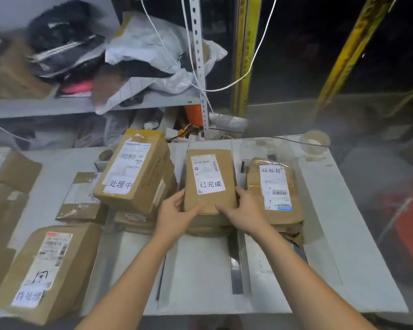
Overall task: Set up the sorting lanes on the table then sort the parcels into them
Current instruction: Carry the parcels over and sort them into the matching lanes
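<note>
Here the flat brown parcel (210,177) lies in the middle of the table (331,234), on top of a low stack of other flat packets, and both hands have it by its near end. The left hand (177,210) grips the near left corner, thumb laid on the top face and fingers curled up the side edge. The right hand (244,210) mirrors it at the near right corner. Neither hand is closer than the other.

The parcel's long axis runs straight away from the person, towards the shelf (81,106) behind the table. Most of it therefore lies beyond the fingers, and I judge that any nudge or squaring-up would go along that line. A dark strip (236,265) on the table top, just near and right of the stack, appears to mark a lane edge.

The parcel's white label reads 已完成, upright to the person, under a barcode too small to read. To the left, the tilted box (134,177) carries 处理中, with MX and MXRC 03 printed on its shipping label. To the right, the crumpled packet (272,189) shows 异常件 upside down, with a barcode on the same label. At the near left, the big box (46,270) has a label reading 待处理, also upside down. Going by these labels, the parcel in hand seems to sit in its proper lane.
</note>
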Demonstrator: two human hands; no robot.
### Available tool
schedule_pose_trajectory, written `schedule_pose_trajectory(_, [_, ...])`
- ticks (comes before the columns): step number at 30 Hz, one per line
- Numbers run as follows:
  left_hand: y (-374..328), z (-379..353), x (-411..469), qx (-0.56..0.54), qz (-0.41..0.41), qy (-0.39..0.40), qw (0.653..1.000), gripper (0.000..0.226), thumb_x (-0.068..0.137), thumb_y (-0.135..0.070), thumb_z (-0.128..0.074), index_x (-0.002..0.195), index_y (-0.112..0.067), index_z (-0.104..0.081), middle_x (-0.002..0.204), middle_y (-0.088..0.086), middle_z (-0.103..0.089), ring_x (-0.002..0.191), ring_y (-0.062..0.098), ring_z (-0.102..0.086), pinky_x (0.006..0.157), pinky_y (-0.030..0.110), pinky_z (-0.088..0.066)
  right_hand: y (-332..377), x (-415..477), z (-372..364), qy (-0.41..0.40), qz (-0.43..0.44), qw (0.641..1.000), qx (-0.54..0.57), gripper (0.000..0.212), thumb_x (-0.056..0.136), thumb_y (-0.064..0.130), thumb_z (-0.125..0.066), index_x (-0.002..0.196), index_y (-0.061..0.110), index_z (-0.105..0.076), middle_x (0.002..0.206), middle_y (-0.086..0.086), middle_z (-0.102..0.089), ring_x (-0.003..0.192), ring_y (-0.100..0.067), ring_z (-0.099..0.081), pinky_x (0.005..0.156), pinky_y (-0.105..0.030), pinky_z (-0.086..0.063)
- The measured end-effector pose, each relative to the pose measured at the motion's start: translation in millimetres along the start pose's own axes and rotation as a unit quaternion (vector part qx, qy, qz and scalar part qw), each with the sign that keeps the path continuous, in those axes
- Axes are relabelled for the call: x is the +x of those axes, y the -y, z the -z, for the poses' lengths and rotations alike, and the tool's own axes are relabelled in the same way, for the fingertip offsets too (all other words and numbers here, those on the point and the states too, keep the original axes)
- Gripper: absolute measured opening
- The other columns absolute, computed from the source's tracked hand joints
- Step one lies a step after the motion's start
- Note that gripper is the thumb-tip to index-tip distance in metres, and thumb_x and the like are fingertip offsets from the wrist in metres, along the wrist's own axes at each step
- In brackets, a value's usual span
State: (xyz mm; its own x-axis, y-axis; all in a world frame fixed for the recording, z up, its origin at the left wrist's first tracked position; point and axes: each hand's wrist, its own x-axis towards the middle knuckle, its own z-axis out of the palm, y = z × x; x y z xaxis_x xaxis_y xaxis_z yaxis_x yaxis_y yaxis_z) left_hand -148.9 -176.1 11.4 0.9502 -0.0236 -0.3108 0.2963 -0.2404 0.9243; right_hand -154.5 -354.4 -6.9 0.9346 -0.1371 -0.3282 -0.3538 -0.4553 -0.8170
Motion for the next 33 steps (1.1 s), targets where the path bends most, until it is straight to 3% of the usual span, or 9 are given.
schedule_pose_trajectory(3, [-21.6,6.0,-8.4,0.105,-0.028,-0.003,0.994,0.056,0.080,-0.010,-0.080,0.117,-0.042,-0.053,0.095,-0.036,-0.058,0.089,-0.015,-0.060,0.070,0.001,-0.045,19.1,-2.7,11.9,-0.067,0.031,0.997,-0.037,0.049,0.080,0.043,-0.073,0.124,0.025,-0.062,0.118,0.002,-0.067,0.109,-0.019,-0.063,0.093,-0.037,-0.053])
schedule_pose_trajectory(6, [-53.7,21.6,-20.0,0.176,-0.079,0.018,0.981,0.058,0.080,-0.019,-0.079,0.121,-0.049,-0.051,0.098,-0.044,-0.050,0.092,-0.025,-0.051,0.077,-0.003,-0.037,56.4,-8.7,20.5,-0.103,0.107,0.987,-0.055,0.059,0.088,0.035,-0.071,0.141,0.018,-0.051,0.136,0.001,-0.058,0.125,-0.018,-0.054,0.104,-0.034,-0.044])
schedule_pose_trajectory(8, [-74.0,40.6,-26.0,0.194,-0.112,0.000,0.975,0.059,0.081,-0.027,-0.078,0.132,-0.041,-0.052,0.114,-0.039,-0.051,0.109,-0.018,-0.049,0.094,0.008,-0.039,86.0,-11.9,18.9,-0.081,0.169,0.979,-0.083,0.062,0.089,0.035,-0.069,0.146,0.020,-0.046,0.145,0.003,-0.052,0.133,-0.016,-0.047,0.111,-0.036,-0.039])
schedule_pose_trajectory(10, [-88.4,67.3,-28.7,0.250,-0.149,-0.056,0.955,0.063,0.082,-0.034,-0.075,0.140,-0.031,-0.052,0.134,-0.022,-0.054,0.123,-0.002,-0.049,0.104,0.022,-0.041,115.4,-14.4,10.7,-0.054,0.213,0.967,-0.127,0.065,0.091,0.037,-0.066,0.149,0.023,-0.041,0.149,0.004,-0.048,0.138,-0.016,-0.042,0.114,-0.035,-0.034])
schedule_pose_trajectory(14, [-99.9,133.7,-33.4,0.343,-0.172,-0.131,0.914,0.060,0.084,-0.033,-0.071,0.141,-0.028,-0.051,0.138,-0.006,-0.058,0.124,0.016,-0.054,0.098,0.029,-0.044,169.0,-20.7,-23.4,-0.045,0.287,0.935,-0.202,0.061,0.091,0.040,-0.064,0.146,0.025,-0.043,0.146,0.004,-0.051,0.134,-0.019,-0.045,0.106,-0.036,-0.040])
schedule_pose_trajectory(19, [-84.8,240.1,-41.6,0.499,-0.163,-0.197,0.828,0.065,0.089,-0.039,-0.065,0.147,-0.019,-0.042,0.148,0.002,-0.048,0.138,0.024,-0.042,0.109,0.041,-0.039,225.3,-37.2,-89.1,-0.044,0.354,0.880,-0.314,0.061,0.094,0.041,-0.056,0.149,0.022,-0.037,0.150,0.000,-0.046,0.134,-0.025,-0.043,0.104,-0.041,-0.042])
schedule_pose_trajectory(23, [-52.6,337.6,-56.1,0.603,-0.133,-0.253,0.744,0.065,0.091,-0.050,-0.054,0.146,-0.018,-0.042,0.138,0.002,-0.054,0.129,0.023,-0.048,0.111,0.040,-0.034,262.5,-62.2,-160.3,-0.041,0.373,0.851,-0.367,0.062,0.095,0.040,-0.056,0.150,0.021,-0.035,0.153,-0.001,-0.042,0.135,-0.026,-0.043,0.105,-0.042,-0.044])
schedule_pose_trajectory(29, [8.3,466.6,-78.6,0.614,-0.076,-0.260,0.741,0.056,0.088,-0.051,-0.049,0.135,-0.021,-0.049,0.129,0.001,-0.058,0.122,0.023,-0.050,0.105,0.040,-0.035,307.4,-93.6,-284.0,-0.019,0.368,0.833,-0.413,0.061,0.095,0.043,-0.053,0.150,0.024,-0.033,0.152,0.003,-0.041,0.130,-0.024,-0.049,0.094,-0.039,-0.046])
schedule_pose_trajectory(33, [29.2,536.4,-88.2,0.616,-0.053,-0.257,0.743,0.061,0.090,-0.051,-0.049,0.143,-0.021,-0.042,0.143,0.000,-0.049,0.134,0.022,-0.040,0.112,0.041,-0.029,335.0,-103.2,-354.0,0.015,0.349,0.835,-0.426,0.064,0.096,0.043,-0.053,0.152,0.023,-0.030,0.156,0.002,-0.035,0.138,-0.023,-0.041,0.099,-0.041,-0.045])
